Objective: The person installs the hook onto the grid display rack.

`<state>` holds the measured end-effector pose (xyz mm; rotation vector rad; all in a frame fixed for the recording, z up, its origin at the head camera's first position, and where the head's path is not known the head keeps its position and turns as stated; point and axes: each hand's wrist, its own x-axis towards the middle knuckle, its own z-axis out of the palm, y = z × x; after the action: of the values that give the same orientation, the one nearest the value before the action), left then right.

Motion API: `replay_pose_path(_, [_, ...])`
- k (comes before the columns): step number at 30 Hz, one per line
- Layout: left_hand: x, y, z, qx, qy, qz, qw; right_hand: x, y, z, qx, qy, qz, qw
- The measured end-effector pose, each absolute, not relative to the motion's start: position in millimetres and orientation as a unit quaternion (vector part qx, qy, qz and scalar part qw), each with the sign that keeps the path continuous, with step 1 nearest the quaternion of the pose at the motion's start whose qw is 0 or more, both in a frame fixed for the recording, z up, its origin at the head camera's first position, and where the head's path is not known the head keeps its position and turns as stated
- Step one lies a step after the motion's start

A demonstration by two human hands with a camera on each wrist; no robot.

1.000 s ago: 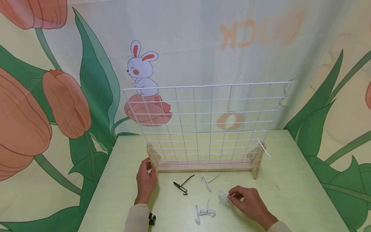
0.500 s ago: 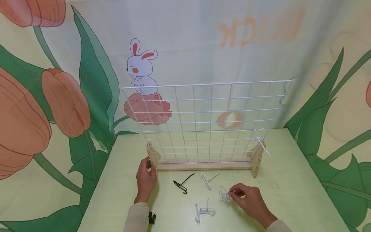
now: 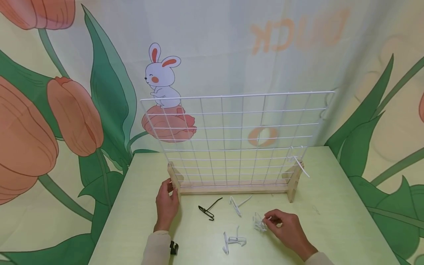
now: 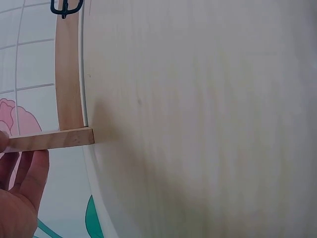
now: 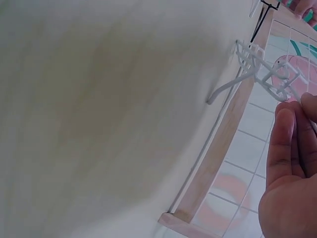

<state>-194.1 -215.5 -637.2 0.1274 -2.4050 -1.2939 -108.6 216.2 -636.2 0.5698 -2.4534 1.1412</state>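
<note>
A white wire grid panel (image 3: 241, 140) stands upright in a wooden base (image 3: 232, 190). My left hand (image 3: 166, 206) holds the base's left end piece; in the left wrist view the wooden end piece (image 4: 54, 140) lies between thumb and fingers. My right hand (image 3: 286, 226) pinches a white wire hook (image 3: 259, 222) between thumb and fingertips. Up close, the hook (image 5: 262, 69) looks tangled with at least one other white hook, so I cannot tell how many hang together. One white hook (image 3: 299, 167) is on the grid at the lower right.
On the table (image 3: 198, 254) before the base lie a black wire hook (image 3: 207, 211), a white hook (image 3: 236, 206) and more white hooks (image 3: 232, 241) close together. A small black object (image 3: 173, 247) sits by my left sleeve. A printed curtain (image 3: 212, 48) hangs behind the table.
My right hand has shifted slightly to the right, and the white hooks at its fingertips have turned. The left hand stays on the base.
</note>
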Motion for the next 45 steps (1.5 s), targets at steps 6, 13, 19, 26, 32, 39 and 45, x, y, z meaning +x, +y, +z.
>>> replay_pose_path(6, [-193.9, -216.2, -636.8, 0.042, -0.864, -0.46, 0.203, -107.4, 215.1, -641.7, 0.193, -0.869, 0.42, 0.177])
replay_pose_path(13, [-194.8, -216.7, -638.2, 0.041, -0.864, -0.458, 0.206, -105.6, 212.1, -644.5, 0.178, -0.882, 0.409, 0.152])
replay_pose_path(19, [-196.0, -216.4, -637.7, 0.037, -0.865, -0.452, 0.213, -106.6, 208.8, -641.6, 0.175, -0.876, 0.422, 0.154])
replay_pose_path(26, [-196.9, -216.7, -638.8, 0.039, -0.865, -0.452, 0.214, -109.1, 206.0, -636.7, 0.162, -0.864, 0.443, 0.175])
replay_pose_path(32, [-197.1, -216.0, -637.0, 0.038, -0.866, -0.452, 0.212, -112.3, 203.9, -629.2, 0.167, -0.847, 0.452, 0.224])
replay_pose_path(39, [-197.2, -215.5, -635.9, 0.043, -0.865, -0.456, 0.206, -115.9, 205.1, -622.3, 0.159, -0.841, 0.461, 0.236])
replay_pose_path(45, [-194.8, -215.2, -637.0, 0.047, -0.865, -0.458, 0.202, -116.4, 203.4, -613.4, 0.162, -0.832, 0.467, 0.251])
